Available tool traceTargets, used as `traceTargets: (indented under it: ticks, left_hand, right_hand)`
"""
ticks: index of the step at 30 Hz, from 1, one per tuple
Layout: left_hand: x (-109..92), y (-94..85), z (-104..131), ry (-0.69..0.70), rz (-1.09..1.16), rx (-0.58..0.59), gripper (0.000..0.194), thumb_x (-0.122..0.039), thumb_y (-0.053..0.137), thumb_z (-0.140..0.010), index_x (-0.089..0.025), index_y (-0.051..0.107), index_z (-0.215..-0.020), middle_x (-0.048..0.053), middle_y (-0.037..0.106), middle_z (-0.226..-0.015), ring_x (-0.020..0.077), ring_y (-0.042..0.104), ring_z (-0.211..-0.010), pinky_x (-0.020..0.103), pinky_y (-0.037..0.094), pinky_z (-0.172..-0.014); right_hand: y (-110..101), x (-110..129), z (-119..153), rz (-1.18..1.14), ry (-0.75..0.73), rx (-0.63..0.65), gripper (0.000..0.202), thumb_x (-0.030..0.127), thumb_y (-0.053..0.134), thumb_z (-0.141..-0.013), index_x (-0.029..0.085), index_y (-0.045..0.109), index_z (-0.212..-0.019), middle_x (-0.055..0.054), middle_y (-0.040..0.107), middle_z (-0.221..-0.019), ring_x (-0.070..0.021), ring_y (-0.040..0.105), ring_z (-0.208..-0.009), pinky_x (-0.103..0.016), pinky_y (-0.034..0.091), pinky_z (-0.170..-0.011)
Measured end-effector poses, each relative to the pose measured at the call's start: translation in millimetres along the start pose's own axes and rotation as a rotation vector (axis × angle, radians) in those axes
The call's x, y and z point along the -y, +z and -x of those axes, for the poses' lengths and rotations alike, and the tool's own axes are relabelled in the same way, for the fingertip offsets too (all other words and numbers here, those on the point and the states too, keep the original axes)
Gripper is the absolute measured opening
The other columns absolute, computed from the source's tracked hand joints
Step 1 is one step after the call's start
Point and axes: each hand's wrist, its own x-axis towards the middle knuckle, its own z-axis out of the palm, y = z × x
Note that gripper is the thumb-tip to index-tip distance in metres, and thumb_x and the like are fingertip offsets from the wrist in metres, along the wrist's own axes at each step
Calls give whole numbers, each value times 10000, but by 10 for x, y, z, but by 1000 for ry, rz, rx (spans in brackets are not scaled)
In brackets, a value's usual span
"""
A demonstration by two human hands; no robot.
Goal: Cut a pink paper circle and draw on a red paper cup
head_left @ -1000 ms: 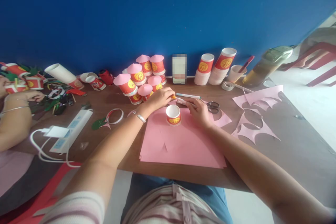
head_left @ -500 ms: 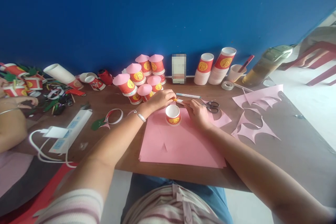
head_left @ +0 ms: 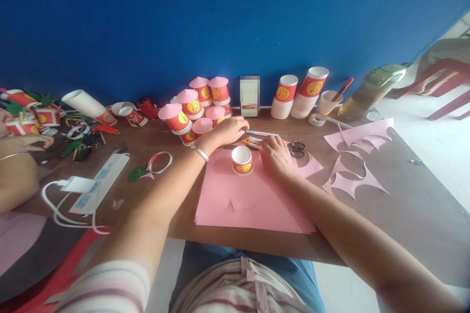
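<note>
A small paper cup [head_left: 242,165] with a red band and yellow emblem stands on a stack of pink paper sheets [head_left: 253,205]. My left hand [head_left: 232,129] is beyond the cup, its fingers reaching out at the near end of a blue-and-white pen [head_left: 262,133]. My right hand [head_left: 276,157] lies palm down on the right, fingers stretched over the ends of a white tube [head_left: 254,140] and an orange pen [head_left: 251,145]. Scissors with black handles [head_left: 298,148] lie right beside it.
Cups with pink cone tops [head_left: 191,102] stand at the back left. Cup stacks [head_left: 311,89], a tape roll [head_left: 317,119] and a bottle [head_left: 369,90] are at the back right. Pink scraps [head_left: 356,181] lie right; a power strip [head_left: 101,181] and another person's arm [head_left: 18,171] are left.
My left hand has let go of the orange pen and moved up toward the blue-and-white pen. My right hand has flattened; the tube and orange pen now lie side by side.
</note>
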Motion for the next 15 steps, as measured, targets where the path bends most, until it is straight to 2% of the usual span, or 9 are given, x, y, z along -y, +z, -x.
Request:
traceTargets:
  ticks: [4,6,11,15]
  left_hand:
    - [-26,151,-261,84,-106,14,265,-149,526,-936,-178,698,-1135,89,685,-1199,223,642,-1119,330,509,-937]
    - [-19,234,-371,118,-157,70,255,-140,530,-922,-187,707,-1101,89,683,-1194,236,625,-1164,324,506,-914]
    - [16,343,-474,94,-202,136,156,-131,567,-871,-185,711,-898,82,708,-994,219,672,-884,302,477,-708]
    - [43,327,-429,69,-204,98,154,-146,533,-897,-171,684,-909,101,709,-945,232,668,-858,317,471,-708]
  right_hand:
    - [-9,12,11,23,21,-37,321,144,488,-930,230,719,-1136,-133,630,-1100,-313,491,-1004,-451,416,-852]
    - [-6,12,18,13,23,-46,291,161,494,-945,233,716,-1119,-124,638,-1108,-310,500,-1011,-443,408,-840]
    - [5,6,14,-16,16,-47,240,168,501,-965,216,719,-1053,-116,661,-1071,-292,522,-1004,-420,398,-833]
    - [8,4,-5,-56,32,-76,223,199,494,-983,214,712,-1030,-108,680,-1022,-283,550,-972,-410,412,-837]
